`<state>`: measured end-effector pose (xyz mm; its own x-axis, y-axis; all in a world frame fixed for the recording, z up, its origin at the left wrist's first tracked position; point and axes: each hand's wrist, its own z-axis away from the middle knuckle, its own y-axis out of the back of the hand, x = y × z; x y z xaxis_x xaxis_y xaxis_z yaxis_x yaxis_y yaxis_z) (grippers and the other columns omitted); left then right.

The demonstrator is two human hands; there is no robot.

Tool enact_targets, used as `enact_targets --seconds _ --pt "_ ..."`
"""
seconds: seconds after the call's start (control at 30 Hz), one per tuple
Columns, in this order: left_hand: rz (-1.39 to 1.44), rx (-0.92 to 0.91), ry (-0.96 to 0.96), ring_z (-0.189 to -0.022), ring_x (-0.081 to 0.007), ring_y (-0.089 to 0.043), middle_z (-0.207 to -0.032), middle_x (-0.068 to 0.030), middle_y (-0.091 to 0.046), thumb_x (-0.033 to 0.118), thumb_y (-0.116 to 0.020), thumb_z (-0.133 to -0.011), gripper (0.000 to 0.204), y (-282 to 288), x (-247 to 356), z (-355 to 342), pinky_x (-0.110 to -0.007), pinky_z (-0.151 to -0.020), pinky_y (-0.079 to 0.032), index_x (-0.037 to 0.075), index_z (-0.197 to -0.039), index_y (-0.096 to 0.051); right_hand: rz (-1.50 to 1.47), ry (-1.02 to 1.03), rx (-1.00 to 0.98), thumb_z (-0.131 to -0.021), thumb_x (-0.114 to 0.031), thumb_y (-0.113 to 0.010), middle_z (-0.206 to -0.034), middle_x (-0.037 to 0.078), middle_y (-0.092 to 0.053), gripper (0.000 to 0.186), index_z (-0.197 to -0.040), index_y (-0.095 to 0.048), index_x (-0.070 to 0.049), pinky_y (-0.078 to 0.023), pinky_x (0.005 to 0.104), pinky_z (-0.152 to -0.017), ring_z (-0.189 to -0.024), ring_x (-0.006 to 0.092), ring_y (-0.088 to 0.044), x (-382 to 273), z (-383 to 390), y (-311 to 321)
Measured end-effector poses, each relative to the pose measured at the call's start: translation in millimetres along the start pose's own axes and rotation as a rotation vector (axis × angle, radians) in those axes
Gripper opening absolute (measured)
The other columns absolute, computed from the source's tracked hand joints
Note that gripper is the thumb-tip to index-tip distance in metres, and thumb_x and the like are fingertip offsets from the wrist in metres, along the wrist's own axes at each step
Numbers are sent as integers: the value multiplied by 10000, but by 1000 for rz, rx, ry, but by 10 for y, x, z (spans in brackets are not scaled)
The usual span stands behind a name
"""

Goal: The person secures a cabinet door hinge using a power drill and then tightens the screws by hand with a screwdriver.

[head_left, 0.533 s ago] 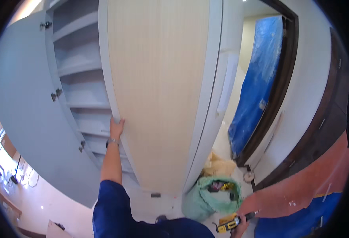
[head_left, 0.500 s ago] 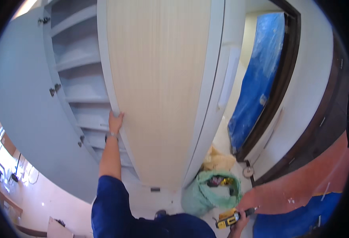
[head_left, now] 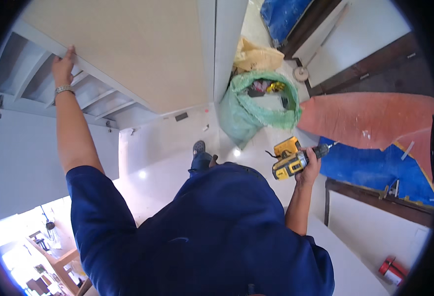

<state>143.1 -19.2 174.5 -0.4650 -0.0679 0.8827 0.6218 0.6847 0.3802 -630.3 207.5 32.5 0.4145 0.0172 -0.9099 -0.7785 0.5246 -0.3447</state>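
Observation:
My left hand (head_left: 64, 66), with a metal-banded watch on the wrist, grips the white edge of a tall wood-grain cabinet panel (head_left: 143, 44). Its fingers lie over the panel face beside the open shelves (head_left: 34, 74). In my right hand (head_left: 310, 166) is a yellow and black cordless drill (head_left: 291, 165), its bit pointing right. A second yellow and black thing (head_left: 287, 147) shows just beyond the drill; whether it is apart from it I cannot tell.
An open green sack (head_left: 236, 113) with scraps inside stands ahead, a yellowish sack (head_left: 256, 55) behind it. Reddish sheeting (head_left: 365, 118) and blue sheeting (head_left: 350, 158) lie at right. A grey cabinet door (head_left: 49, 153) hangs open at left. A red cylinder (head_left: 393, 270) stands lower right.
The view has tilted down, bringing my torso and shoe into sight. The drill now shows fully in my right hand. My left hand still holds the panel edge.

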Motion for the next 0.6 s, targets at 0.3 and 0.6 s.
enact_targets --seconds 0.3,0.6 --pt "87 44 87 -1089 -237 -593 -1219 -153 -600 341 -824 -777 772 -105 271 246 -352 -880 -505 -67 -1314 -448 -35 -95 35 -858 -81 -643 -833 125 -645 187 -1000 -533 -31 -512 301 -657 -707 178 -621 120 95 233" --pt "40 135 106 -1087 -230 -587 -1244 -168 -578 353 -818 -781 831 -115 310 319 -349 -855 -512 -97 -1341 -400 -31 -100 38 -852 -94 -654 -847 137 -649 201 -1000 -532 -33 -510 298 -666 -713 183 -622 129 139 238"
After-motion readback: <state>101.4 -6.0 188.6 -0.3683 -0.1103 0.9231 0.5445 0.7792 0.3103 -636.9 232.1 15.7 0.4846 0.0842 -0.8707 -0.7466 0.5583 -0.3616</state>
